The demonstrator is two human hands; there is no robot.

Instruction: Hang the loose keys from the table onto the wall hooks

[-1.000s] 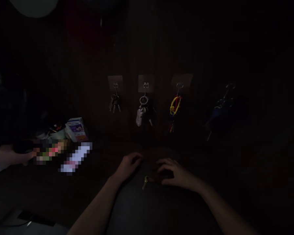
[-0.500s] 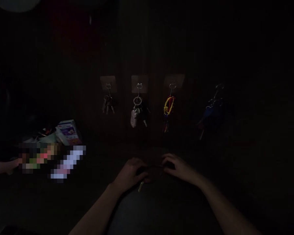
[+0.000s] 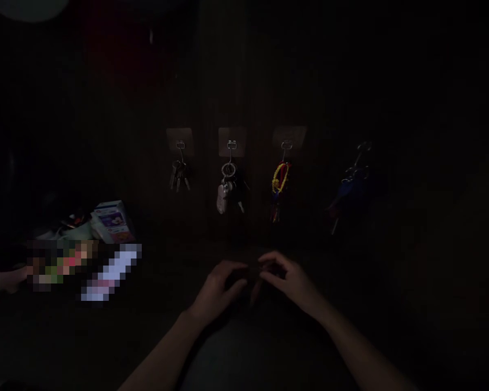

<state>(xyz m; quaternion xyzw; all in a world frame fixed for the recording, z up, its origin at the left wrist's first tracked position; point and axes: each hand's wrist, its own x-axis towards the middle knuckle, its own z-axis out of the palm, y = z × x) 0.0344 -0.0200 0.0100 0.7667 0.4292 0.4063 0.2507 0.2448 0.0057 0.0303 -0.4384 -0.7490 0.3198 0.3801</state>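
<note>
My left hand (image 3: 218,288) and my right hand (image 3: 287,277) are close together in front of me, fingers curled toward each other. A small dark object (image 3: 250,277) sits between them, mostly hidden by my fingers and too dim to name. Above my hands, several key bunches hang from hooks on adhesive plates. These include plain metal keys (image 3: 179,175), keys with a white fob (image 3: 224,190), keys with a yellow and red cord (image 3: 280,184), and keys with a blue tag (image 3: 354,187).
At the left, another person's hand (image 3: 6,278) reaches in beside a pixelated patch (image 3: 57,263). A second pixelated strip (image 3: 112,273) lies nearby, and a printed carton (image 3: 112,222) stands behind them. The surface and wall (image 3: 244,81) are very dark.
My hands have come closer together, and the right one has shifted up and left. The pale tip below my fingers no longer shows clearly. The view is nearly unchanged.
</note>
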